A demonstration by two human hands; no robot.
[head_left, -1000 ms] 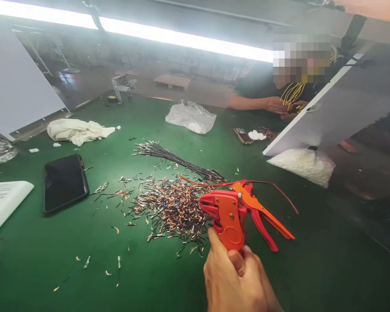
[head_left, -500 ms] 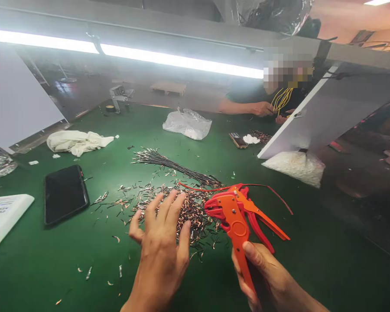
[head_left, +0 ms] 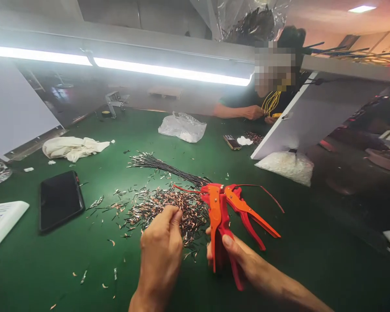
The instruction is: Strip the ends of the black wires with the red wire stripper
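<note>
My right hand grips an orange and red wire stripper, its handles apart and its jaws pointing away from me. Just behind it lies a second orange wire stripper, partly covered by the first. My left hand is closed, thumb against the curled fingers, at the near edge of a heap of short wire offcuts. Whatever those fingers hold, if anything, is hidden. Beyond the heap lies a bundle of black wires, with bare or metal-tipped ends at its left.
A black phone and a white cloth lie on the left. Farther back is a clear plastic bag. A white bag sits by a slanted panel. Across the table, a person's hand is by yellow wires.
My left hand has closed from spread fingers. The wire stripper in my right hand has turned more upright and both its handles now show. The view has shifted slightly.
</note>
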